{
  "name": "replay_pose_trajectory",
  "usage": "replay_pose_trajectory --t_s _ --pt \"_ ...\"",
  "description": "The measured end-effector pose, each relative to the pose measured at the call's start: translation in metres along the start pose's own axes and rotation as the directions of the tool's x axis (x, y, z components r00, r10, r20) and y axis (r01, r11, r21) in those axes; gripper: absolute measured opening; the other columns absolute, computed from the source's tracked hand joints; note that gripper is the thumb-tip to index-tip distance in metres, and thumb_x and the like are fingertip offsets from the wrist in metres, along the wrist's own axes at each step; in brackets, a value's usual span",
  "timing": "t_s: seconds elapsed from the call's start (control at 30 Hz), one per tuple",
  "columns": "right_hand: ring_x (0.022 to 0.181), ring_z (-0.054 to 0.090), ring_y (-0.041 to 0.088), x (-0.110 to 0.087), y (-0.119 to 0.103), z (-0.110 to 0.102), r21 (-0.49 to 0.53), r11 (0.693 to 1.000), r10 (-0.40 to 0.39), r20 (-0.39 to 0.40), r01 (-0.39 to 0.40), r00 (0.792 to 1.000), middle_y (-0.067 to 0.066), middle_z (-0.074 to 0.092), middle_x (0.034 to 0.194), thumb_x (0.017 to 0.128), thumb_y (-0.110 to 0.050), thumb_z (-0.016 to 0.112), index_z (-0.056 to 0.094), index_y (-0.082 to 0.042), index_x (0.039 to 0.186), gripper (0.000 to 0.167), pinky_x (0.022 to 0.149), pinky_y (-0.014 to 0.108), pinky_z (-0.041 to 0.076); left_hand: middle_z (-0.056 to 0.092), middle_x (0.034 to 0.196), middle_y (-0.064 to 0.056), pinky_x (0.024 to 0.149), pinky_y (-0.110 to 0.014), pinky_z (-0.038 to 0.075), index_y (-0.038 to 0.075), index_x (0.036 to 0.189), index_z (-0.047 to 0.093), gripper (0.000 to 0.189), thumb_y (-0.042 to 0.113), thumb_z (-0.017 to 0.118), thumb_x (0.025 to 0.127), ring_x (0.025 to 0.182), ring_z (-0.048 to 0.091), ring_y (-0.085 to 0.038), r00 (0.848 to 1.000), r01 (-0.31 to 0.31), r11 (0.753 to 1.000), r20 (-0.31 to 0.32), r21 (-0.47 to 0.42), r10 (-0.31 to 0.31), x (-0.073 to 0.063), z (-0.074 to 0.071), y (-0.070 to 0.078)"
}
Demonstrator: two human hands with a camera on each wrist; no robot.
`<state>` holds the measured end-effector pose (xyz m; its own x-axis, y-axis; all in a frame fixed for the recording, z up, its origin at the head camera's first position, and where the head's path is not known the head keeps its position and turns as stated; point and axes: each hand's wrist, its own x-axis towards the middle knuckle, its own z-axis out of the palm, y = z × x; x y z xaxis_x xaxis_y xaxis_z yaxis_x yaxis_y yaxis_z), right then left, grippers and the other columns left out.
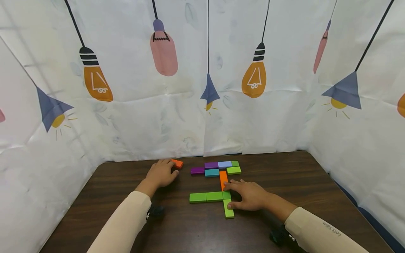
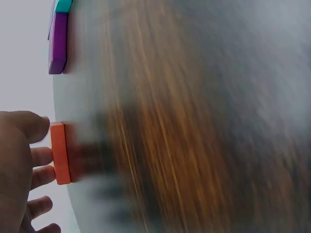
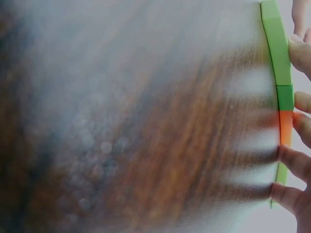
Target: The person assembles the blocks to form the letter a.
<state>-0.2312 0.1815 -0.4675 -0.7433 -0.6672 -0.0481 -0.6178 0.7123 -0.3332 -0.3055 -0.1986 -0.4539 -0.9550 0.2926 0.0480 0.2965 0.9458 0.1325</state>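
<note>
My left hand (image 1: 160, 173) is at the far left of the tabletop, fingertips at a loose orange block (image 1: 177, 163). In the left wrist view, the thumb lies near that block's end and two fingertips meet its side. My right hand (image 1: 250, 194) rests over a row of flat blocks with fingers spread. Its thumb touches a light green block (image 1: 229, 213), and its index fingertip is on an upright orange block (image 1: 223, 177). Between them is a small green square (image 1: 226, 195). Two light green blocks (image 1: 206, 197) extend left from the square.
Beyond the upright orange block lie purple blocks (image 1: 197, 170), a teal block (image 1: 212, 173), a light blue block (image 1: 225, 164) and a light green block (image 1: 234, 170). The dark wooden table (image 1: 190, 232) meets a white printed curtain (image 1: 190, 126) at its back edge.
</note>
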Motion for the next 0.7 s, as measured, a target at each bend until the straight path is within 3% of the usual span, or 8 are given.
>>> replay_pose_trajectory --t_s 0.17,0.4,0.7 --pt "0.138 0.047 0.043 -0.001 0.0 0.0 -0.005 1.0 0.004 -0.001 -0.004 1.0 0.0 0.045 0.157 0.093 -0.07 0.057 0.055 -0.031 0.146 0.066 0.104 0.066 0.04 0.056 0.142 -0.019 0.105 -0.062 0.039 0.004 0.132 0.064 0.042 0.031 0.063 0.1 0.133 0.048 -0.041 1.0 -0.023 0.999 -0.019 0.042 0.024 -0.006 -0.002 -0.006" --pt "0.14 0.046 0.037 0.0 0.0 0.0 0.0 1.0 -0.002 -0.001 0.002 1.0 -0.002 0.045 0.158 0.093 -0.07 0.058 0.055 -0.031 0.146 0.066 0.107 0.063 0.04 0.061 0.137 -0.018 0.108 -0.064 0.036 0.008 0.126 0.065 0.036 0.031 0.067 0.099 0.138 0.043 -0.045 0.999 -0.032 0.999 -0.003 0.021 0.032 -0.013 -0.003 -0.009" --pt "0.139 0.046 0.042 0.0 0.001 0.0 0.004 1.0 0.004 0.004 -0.004 1.0 -0.002 0.044 0.158 0.093 -0.07 0.057 0.054 -0.031 0.147 0.066 0.105 0.066 0.04 0.071 0.106 -0.007 0.105 -0.063 0.039 0.014 0.105 0.065 0.029 0.039 0.074 0.095 0.134 0.047 -0.044 0.998 -0.046 0.999 -0.039 0.017 0.047 -0.02 -0.004 -0.007"
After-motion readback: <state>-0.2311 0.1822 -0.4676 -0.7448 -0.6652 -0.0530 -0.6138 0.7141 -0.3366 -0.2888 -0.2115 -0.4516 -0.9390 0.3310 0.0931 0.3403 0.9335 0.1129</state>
